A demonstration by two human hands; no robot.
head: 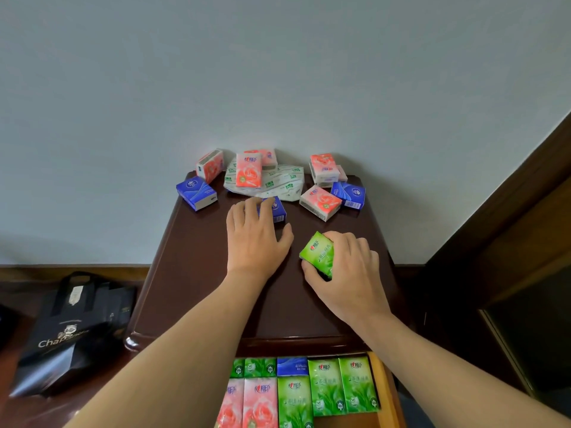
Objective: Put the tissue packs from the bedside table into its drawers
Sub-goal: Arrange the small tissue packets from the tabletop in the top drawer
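Below, the right hand (346, 273) grips a green tissue pack (318, 253) on the surface (197, 298); left hand (256, 239), fingers straight, touches a blue pack (276, 208); black bag (71, 332) reads "Cha"

Left hand (256, 239) covers most of a blue tissue pack (276, 209). Drawer (378, 393) packs run off the bottom edge. Print on the black bag (71, 332) is partly creased out of sight.

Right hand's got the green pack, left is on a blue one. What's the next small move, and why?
Probably carry the green pack in the right hand down into the open drawer: it is already gripped, and bare space shows near the drawer's right front. The left hand only rests its fingers on the blue pack.
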